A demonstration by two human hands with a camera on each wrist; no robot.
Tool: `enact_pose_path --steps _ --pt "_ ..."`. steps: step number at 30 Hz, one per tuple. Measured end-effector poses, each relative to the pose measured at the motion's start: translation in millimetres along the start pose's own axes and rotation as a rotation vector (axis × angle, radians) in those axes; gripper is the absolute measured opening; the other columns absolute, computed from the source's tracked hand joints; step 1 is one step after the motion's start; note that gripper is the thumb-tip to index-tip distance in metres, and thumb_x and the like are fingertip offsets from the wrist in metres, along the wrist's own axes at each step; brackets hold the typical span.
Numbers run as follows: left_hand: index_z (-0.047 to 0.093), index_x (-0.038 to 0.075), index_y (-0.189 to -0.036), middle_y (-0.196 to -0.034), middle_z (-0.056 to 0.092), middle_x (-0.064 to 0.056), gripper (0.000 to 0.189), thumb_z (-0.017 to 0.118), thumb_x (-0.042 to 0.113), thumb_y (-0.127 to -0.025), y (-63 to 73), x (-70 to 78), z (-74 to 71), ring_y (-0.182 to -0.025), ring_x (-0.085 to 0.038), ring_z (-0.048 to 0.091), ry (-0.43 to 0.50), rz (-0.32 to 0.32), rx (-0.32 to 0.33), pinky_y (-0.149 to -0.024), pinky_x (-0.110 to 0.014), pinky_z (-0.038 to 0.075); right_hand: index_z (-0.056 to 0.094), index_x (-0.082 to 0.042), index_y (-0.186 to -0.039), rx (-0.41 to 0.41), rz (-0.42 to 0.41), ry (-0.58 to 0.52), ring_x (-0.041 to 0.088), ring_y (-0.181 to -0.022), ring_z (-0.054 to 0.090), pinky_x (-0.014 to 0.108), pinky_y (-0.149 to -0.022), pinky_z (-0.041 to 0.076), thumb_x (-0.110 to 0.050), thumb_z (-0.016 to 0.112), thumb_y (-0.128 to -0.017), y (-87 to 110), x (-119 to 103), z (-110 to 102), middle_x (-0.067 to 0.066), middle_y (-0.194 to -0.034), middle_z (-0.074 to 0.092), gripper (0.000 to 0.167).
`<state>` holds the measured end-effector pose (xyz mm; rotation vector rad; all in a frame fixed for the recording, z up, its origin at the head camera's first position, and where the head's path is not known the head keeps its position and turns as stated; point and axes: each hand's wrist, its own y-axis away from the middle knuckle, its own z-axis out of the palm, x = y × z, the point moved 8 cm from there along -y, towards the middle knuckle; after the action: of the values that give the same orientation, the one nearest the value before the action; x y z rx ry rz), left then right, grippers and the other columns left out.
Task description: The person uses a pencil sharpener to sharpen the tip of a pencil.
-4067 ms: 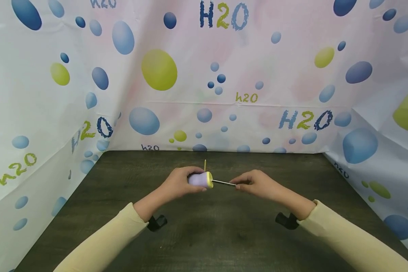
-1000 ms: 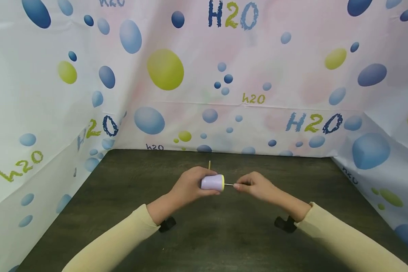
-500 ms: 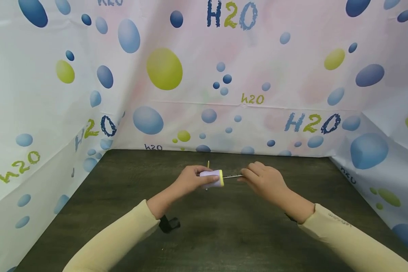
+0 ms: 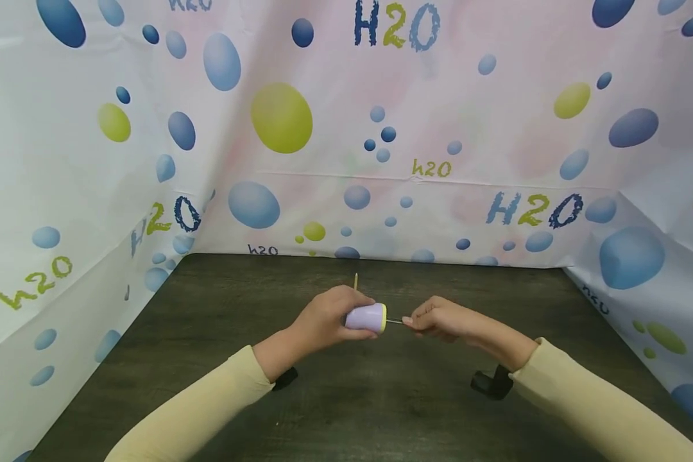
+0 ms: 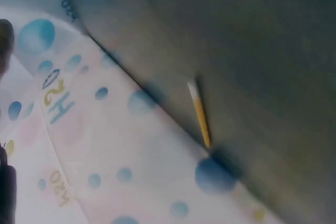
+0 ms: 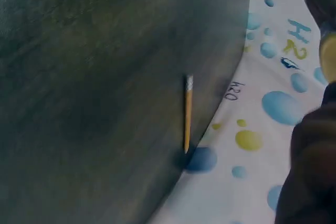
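My left hand (image 4: 323, 319) grips a lilac barrel-shaped thing (image 4: 365, 317) with a yellow rim, lying sideways above the table, its thumb along the lower side. From the yellow end a thin metal rod (image 4: 394, 321) sticks out to the right. My right hand (image 4: 446, 319) pinches the rod's outer part between thumb and fingers, which hide its end. In the right wrist view the yellow end (image 6: 328, 59) shows at the right edge, beside dark, blurred fingers (image 6: 310, 156). Only slivers of a hand (image 5: 5, 40) show at the left wrist view's edge.
A yellow pencil (image 5: 200, 116) with a pale end lies on the dark table (image 4: 381, 398), near the back edge, beyond the left hand. A white sheet (image 4: 427, 115) with bubbles and lettering encloses the table at the back and sides.
Both hands have moved slightly right and down since half a second ago. The right hand has turned about the rod, and the left thumb has shifted from the lilac thing's front to its lower side.
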<state>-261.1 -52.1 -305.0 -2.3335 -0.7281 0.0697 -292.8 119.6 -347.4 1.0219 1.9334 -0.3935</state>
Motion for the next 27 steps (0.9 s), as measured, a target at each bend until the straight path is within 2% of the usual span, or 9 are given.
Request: enact_pose_path --steps 2,4,8,11,14,18,22,24,27 --pt "0.073 0.003 -0.113 -0.105 0.075 -0.009 0.050 0.093 0.027 -0.074 0.9 -2.9 0.4 -0.091 -0.020 0.071 0.029 -0.024 -0.006 -0.076 -0.028 0.059 0.063 -0.004 -0.073 -0.026 0.040 0.007 0.005 -0.047 0.024 0.023 -0.048 0.025 -0.026 0.052 -0.106 -1.7 2 -1 -0.007 -0.055 0.038 0.042" --pt "0.073 0.003 -0.115 -0.105 0.076 -0.011 0.048 0.090 0.026 -0.077 0.7 -15.3 3.7 -0.087 -0.020 0.070 0.148 -0.177 -0.047 -0.072 -0.025 0.057 0.072 -0.003 -0.086 0.048 -0.040 0.130 0.004 -0.053 0.036 0.023 -0.051 0.034 -0.027 0.055 -0.106 -2.2 -6 -6 -0.004 -0.063 0.054 0.035" --pt "0.072 0.003 -0.122 -0.107 0.074 -0.017 0.043 0.083 0.025 -0.086 6.1 -45.4 15.3 -0.084 -0.018 0.067 0.434 -0.583 -0.130 -0.068 -0.025 0.054 0.075 -0.007 -0.107 0.363 -0.405 0.579 0.005 -0.067 0.057 0.022 -0.058 0.046 -0.033 0.066 -0.100 9.4 -36 -14 0.001 -0.091 0.073 0.028" --pt "0.070 0.003 -0.126 -0.111 0.072 -0.018 0.043 0.077 0.028 -0.091 11.5 -56.9 24.3 -0.086 -0.017 0.065 0.583 -0.779 -0.186 -0.071 -0.028 0.055 0.072 -0.008 -0.105 0.644 -0.739 0.917 0.009 -0.063 0.054 0.020 -0.049 0.038 -0.036 0.060 -0.102 27.4 -54 -9 0.001 -0.085 0.066 0.031" --pt "0.070 0.001 -0.126 -0.113 0.072 -0.018 0.044 0.072 0.031 -0.094 14.9 -59.0 31.0 -0.088 -0.016 0.065 0.683 -0.877 -0.241 -0.074 -0.029 0.055 0.069 -0.010 -0.100 0.838 -0.984 1.114 0.010 -0.058 0.045 0.021 -0.043 0.029 -0.035 0.046 -0.108 40.4 -59 0 -0.001 -0.076 0.057 0.035" --pt "0.072 0.000 -0.122 -0.111 0.072 -0.016 0.042 0.071 0.032 -0.095 16.8 -55.7 35.2 -0.087 -0.016 0.065 0.738 -0.921 -0.282 -0.073 -0.029 0.053 0.067 -0.010 -0.092 0.938 -1.098 1.200 0.008 -0.051 0.041 0.021 -0.041 0.028 -0.028 0.045 -0.111 46.5 -60 9 -0.002 -0.069 0.056 0.034" --pt "0.072 0.002 -0.121 -0.109 0.071 -0.017 0.039 0.077 0.027 -0.091 12.8 -50.4 29.7 -0.085 -0.016 0.063 0.678 -0.832 -0.230 -0.072 -0.029 0.054 0.071 -0.011 -0.085 0.799 -0.940 1.001 0.004 -0.048 0.044 0.019 -0.042 0.030 -0.031 0.046 -0.110 37.4 -59 3 -0.004 -0.065 0.062 0.041" --pt "0.073 0.003 -0.120 -0.108 0.073 -0.015 0.041 0.082 0.025 -0.087 7.0 -42.9 22.5 -0.084 -0.017 0.065 0.553 -0.674 -0.186 -0.071 -0.027 0.054 0.073 -0.008 -0.085 0.520 -0.691 0.712 0.003 -0.050 0.044 0.019 -0.048 0.034 -0.030 0.050 -0.109 19.7 -50 -4 -0.003 -0.066 0.063 0.040" --pt "0.073 0.004 -0.117 -0.105 0.075 -0.012 0.045 0.088 0.025 -0.080 -1.2 -21.5 9.2 -0.085 -0.019 0.068 0.265 -0.323 -0.112 -0.071 -0.026 0.055 0.071 -0.007 -0.082 0.101 -0.212 0.145 0.003 -0.049 0.031 0.022 -0.049 0.030 -0.027 0.054 -0.107 0.0 -18 -5 -0.007 -0.058 0.051 0.037"
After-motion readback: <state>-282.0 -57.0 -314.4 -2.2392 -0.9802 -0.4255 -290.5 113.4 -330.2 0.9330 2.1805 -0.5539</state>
